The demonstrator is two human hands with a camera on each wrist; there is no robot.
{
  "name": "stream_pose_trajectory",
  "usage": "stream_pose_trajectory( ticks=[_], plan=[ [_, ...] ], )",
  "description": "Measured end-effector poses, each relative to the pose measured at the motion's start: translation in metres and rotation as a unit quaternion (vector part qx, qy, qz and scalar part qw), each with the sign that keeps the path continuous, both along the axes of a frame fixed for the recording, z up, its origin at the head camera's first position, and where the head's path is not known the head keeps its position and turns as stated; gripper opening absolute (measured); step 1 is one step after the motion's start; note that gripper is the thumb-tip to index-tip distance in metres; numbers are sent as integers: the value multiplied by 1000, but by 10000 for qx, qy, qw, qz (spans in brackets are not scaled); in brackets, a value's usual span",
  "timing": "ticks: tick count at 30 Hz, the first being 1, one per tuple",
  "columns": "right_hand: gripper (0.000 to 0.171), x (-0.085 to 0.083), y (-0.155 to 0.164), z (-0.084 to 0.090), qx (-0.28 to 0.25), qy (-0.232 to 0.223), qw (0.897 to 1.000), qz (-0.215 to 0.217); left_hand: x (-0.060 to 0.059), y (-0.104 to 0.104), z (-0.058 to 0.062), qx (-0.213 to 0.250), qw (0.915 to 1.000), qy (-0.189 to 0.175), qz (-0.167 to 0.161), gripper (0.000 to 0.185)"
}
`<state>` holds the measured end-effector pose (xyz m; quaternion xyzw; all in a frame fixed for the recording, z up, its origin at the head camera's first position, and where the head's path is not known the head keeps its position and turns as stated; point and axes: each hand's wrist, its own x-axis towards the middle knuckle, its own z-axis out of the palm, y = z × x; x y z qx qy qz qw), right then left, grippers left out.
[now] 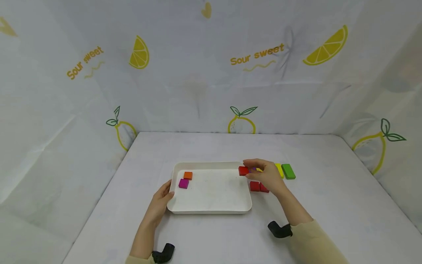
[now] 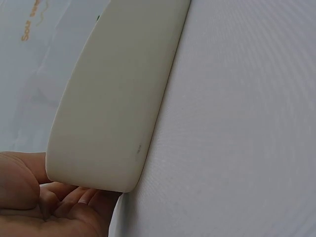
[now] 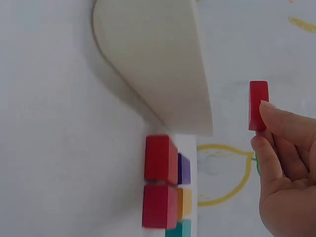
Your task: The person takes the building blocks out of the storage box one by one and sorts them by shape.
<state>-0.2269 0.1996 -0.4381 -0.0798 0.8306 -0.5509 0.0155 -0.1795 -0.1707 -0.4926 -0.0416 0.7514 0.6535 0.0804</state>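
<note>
The right hand [image 1: 265,176] pinches a small red rectangular block [image 1: 243,171] between thumb and fingertips; in the right wrist view the block is raised, apart from every other surface. In the head view it appears over the far right corner of a shallow white rectangular tray [image 1: 214,192] with rounded corners. The left hand [image 1: 161,201] grips the tray's left edge, thumb at the rim, fingers along the outside.

Inside the tray, towards its left end, lie a small orange block [image 1: 188,175] and, just beside it, a magenta block [image 1: 183,183].

Outside the right wall, two red blocks [image 1: 254,186] lie side by side, close to the tray. Beyond them are a purple block [image 3: 184,169], a yellow block [image 1: 279,170] and a green rectangular block [image 1: 288,171]. The right hand obstructs the head view of the purple and yellow pieces; their full outlines cannot be determined. The tray's raised right wall stands between the two red blocks and its interior.
</note>
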Motion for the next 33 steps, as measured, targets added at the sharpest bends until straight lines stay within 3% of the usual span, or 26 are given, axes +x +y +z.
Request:
stream_pose_trajectory(
  ticks=[7,13,23,33],
  plan=[
    [45,10,44,-7,542,63,9977,-406,-1,-1,0,2,10000,25,-8,57],
    [45,21,66,-11,646,-122,9960,-606,-2,0,-2,22,10000,25,-5,57],
    [47,26,85,-28,1204,-437,9876,-909,1,-2,0,103,9999,84,-65,58],
    [50,30,91,-36,1335,-603,9847,-940,-2,-2,-2,69,9999,83,-6,57]
  ],
)
